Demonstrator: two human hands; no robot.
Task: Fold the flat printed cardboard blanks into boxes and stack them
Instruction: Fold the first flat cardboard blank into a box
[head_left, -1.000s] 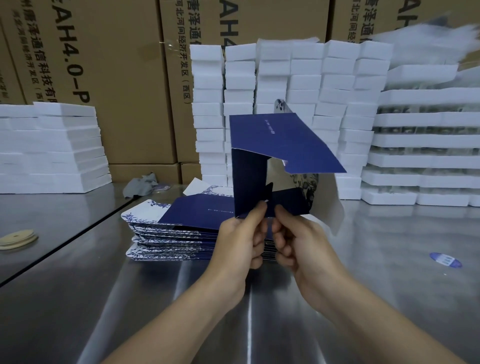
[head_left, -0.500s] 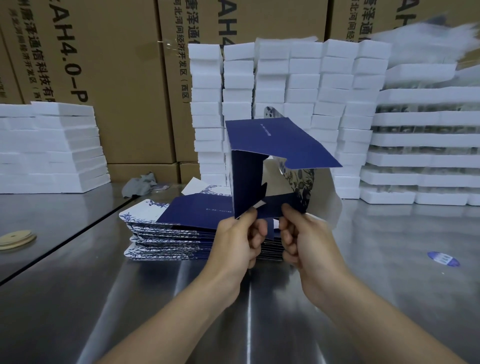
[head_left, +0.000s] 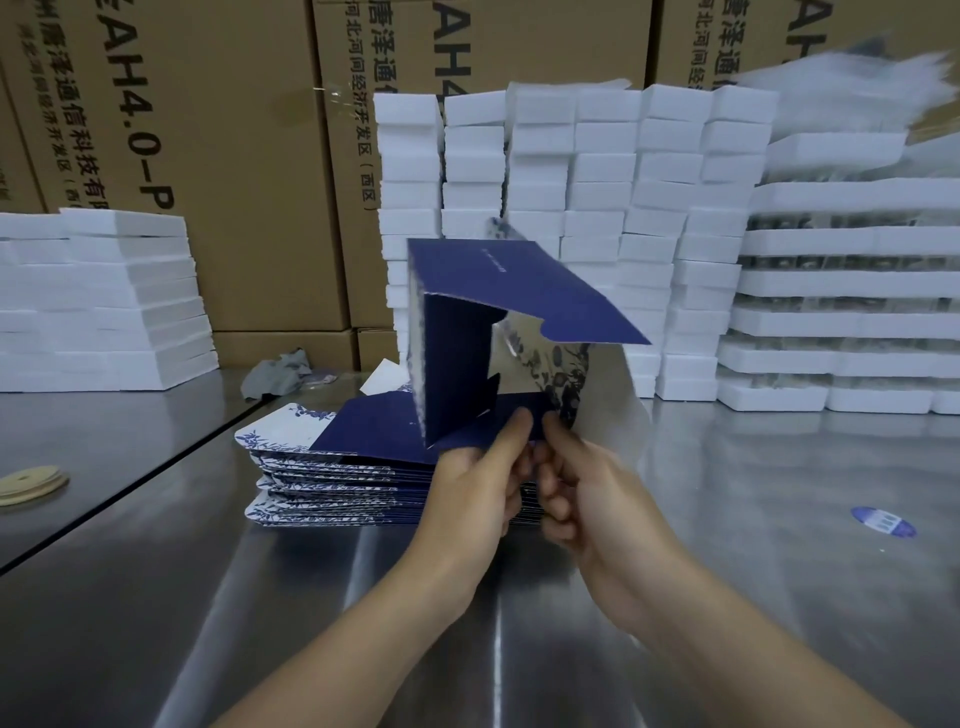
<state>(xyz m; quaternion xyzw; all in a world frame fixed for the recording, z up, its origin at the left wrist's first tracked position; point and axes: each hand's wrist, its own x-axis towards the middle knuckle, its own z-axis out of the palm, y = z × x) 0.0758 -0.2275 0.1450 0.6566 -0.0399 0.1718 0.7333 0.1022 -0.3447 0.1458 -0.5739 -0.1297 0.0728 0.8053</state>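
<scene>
While pinching the half-open box (head_left: 498, 291) at its bottom flaps with left hand (head_left: 475, 491) and right hand (head_left: 589, 501), fingers (head_left: 511, 434) clamped, above the stack of blanks (head_left: 332, 467): seemingly mid-fold; next, probably tuck flaps inward squarely.

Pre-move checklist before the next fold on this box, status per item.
1. Left hand grip on half-folded box: ok, pinches the lower flap.
2. Right hand grip: ok, pinches the flap beside it.
3. Near end closed: not ok, flaps apart, inside visible.
4. Box clear of stack of flat blanks: cannot tell, its corner overlaps the stack in view.
5. Bare table for set-down: ok, on the right.
</scene>
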